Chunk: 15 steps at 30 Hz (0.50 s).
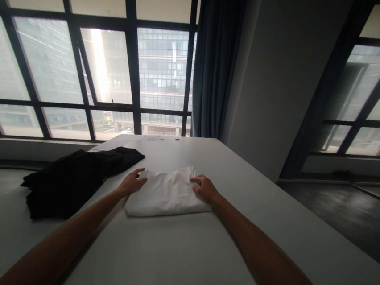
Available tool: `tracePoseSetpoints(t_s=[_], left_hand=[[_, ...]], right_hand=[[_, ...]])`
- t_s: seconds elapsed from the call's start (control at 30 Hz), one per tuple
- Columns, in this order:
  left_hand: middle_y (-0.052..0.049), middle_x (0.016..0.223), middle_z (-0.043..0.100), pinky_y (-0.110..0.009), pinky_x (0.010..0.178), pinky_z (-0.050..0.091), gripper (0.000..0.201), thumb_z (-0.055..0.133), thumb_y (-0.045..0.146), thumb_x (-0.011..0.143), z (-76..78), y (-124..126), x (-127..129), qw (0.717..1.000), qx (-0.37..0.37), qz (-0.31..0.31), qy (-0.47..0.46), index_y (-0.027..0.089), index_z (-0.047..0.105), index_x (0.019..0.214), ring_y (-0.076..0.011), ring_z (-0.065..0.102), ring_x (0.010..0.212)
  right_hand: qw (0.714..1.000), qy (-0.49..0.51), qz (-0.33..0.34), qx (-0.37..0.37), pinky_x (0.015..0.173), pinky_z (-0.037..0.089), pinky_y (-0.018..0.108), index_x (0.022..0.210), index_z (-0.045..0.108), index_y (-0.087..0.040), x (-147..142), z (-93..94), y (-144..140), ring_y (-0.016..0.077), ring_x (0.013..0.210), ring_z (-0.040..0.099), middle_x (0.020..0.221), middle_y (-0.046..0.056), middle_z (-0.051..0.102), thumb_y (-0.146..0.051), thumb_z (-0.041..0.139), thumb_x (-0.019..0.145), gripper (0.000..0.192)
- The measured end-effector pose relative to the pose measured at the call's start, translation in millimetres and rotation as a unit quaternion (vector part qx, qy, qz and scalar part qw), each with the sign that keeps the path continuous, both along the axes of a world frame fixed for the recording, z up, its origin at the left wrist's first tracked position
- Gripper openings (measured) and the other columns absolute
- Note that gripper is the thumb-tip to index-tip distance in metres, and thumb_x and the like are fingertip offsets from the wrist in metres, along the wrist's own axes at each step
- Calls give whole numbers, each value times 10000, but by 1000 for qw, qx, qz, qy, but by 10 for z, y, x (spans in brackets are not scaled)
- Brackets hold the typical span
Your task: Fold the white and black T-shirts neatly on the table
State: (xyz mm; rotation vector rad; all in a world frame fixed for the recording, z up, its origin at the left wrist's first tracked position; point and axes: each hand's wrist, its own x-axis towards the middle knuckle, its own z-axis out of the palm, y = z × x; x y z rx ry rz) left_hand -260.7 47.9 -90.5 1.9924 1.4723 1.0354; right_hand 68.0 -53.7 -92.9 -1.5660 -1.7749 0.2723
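A folded piece of white cloth lies on the white table in front of me; I cannot tell what garment it is. My left hand is at its upper left edge, thumb and fingers closed on the fabric. On the opposite side, my right hand grips the cloth near its upper right edge, fingertips on the top layer. Some fingers of both hands are hidden. The near edge of the cloth runs fairly straight, while its far edge is uneven, with soft wrinkles across the top.
A heap of black cloth lies to the left, beside my left forearm. Sheets of paper rest at the far end of the table. Beyond stand windows and a dark blue curtain. The table's right edge drops to a dark floor.
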Motion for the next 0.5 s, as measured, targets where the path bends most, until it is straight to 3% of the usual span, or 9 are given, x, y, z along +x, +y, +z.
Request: tracePoseSetpoints(t_s=[0.1, 0.23, 0.33, 0.5], left_hand=[[-54, 904, 711, -229, 604, 510, 484, 617, 315, 767, 103, 20, 19, 999, 32, 14, 27, 165, 652, 1226, -158, 667, 698], [-31, 915, 731, -259, 778, 516, 373, 570, 285, 817, 286, -32, 47, 993, 89, 16, 74, 218, 703, 1160, -165, 673, 759], [-35, 992, 737, -253, 821, 506, 388, 473, 234, 876, 307, -107, 13, 982, 98, 33, 159, 225, 674, 1207, -160, 682, 800], [-116, 1032, 730, -368, 825, 513, 314, 525, 184, 822, 298, -269, -21, 959, 68, 49, 272, 180, 730, 1059, -273, 687, 912]], right_hand=[[999, -26, -15, -28, 918, 477, 307, 1078, 738, -172, 13, -32, 0, 203, 944, 623, 1115, 82, 651, -171, 615, 730, 370], [999, -11, 4, 49, 856, 487, 268, 1071, 734, -162, -23, 27, -36, 174, 890, 619, 1068, 77, 650, -144, 574, 748, 361], [996, -14, -24, 84, 820, 484, 244, 1051, 732, -158, -47, 87, -78, 160, 859, 619, 1030, 73, 657, -116, 525, 770, 352], [980, -160, -104, -58, 888, 451, 311, 999, 746, -157, -93, 84, -142, 223, 973, 618, 1102, 124, 655, -128, 543, 788, 294]])
